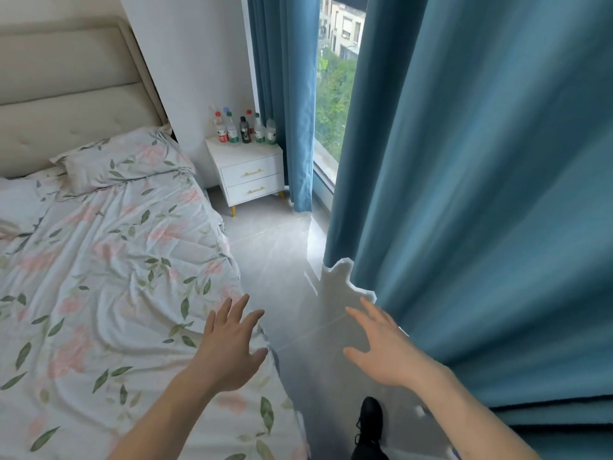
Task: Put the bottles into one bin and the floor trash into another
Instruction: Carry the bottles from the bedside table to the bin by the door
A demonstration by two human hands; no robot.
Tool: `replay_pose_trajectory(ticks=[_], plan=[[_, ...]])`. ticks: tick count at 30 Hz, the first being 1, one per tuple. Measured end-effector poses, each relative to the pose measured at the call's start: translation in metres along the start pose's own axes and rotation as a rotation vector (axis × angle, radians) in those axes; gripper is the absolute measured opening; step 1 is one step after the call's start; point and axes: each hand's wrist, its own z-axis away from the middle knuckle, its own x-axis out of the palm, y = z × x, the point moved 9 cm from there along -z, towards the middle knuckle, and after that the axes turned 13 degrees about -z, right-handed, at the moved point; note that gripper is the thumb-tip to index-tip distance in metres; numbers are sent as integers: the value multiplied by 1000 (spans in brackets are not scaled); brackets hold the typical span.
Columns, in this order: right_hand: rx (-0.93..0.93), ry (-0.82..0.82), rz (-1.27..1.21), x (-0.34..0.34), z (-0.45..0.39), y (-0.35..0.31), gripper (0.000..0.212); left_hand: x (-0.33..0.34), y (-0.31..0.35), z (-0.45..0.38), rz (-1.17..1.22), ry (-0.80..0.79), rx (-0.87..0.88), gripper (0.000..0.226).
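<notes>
Between bed and curtain: person stands in the narrow floor strip, facing the far corner.
Bed (109, 260): far left, crumpled floral sheet, soft folds; pillow (122, 161) at the padded headboard.
Left hand (229, 343): fingers spread and straight, holds nothing, hovers over the bed's near corner.
Bottles (245, 129): task items, a cluster of clear plastic ones plus one dark one, red, green and blue caps, upright at the back of the bedside table (245, 171).
Table: white, boxy, two drawers with brass pulls, thin yellow legs; sits in the corner between bed and curtain, well apart from both hands.
Floor (275, 254): glossy pale tile, reflective; no trash visible on the stretch shown.
Right hand (381, 346): fingers spread, palm down, holds nothing, just beside the curtain edge.
Curtain (481, 194): heavy teal fabric, deep vertical pleats, window gap behind.
Bins: none in view.
Progress: looks like the very start; bottles untouched, nothing sorted. Left: fetch bottles, find bins, locate floor trash.
</notes>
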Motion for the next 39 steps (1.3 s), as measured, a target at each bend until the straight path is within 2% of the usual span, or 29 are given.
replay_pose_trajectory(ticks=[6, 11, 15, 22, 26, 34, 39], plan=[[-45, -24, 2, -88, -56, 47, 80, -35, 63, -83, 70, 3, -78, 71], [-71, -60, 52, -160, -88, 74, 79, -82, 113, -140, 119, 70, -112, 69], [-100, -105, 94, -196, -125, 77, 80, -103, 120, -167, 86, 76, -167, 70], [-240, -229, 184, -197, -214, 5, 80, -94, 32, -167, 106, 38, -429, 74], [-295, -262, 220, -197, -271, -35, 80, -93, -15, -192, 182, 36, -513, 73], [-262, -196, 266, -216, -406, -105, 81, -136, -120, -315, 240, 92, -470, 73], [-253, -148, 240, -228, -470, -149, 81, -175, -183, -386, 191, 86, -420, 74]])
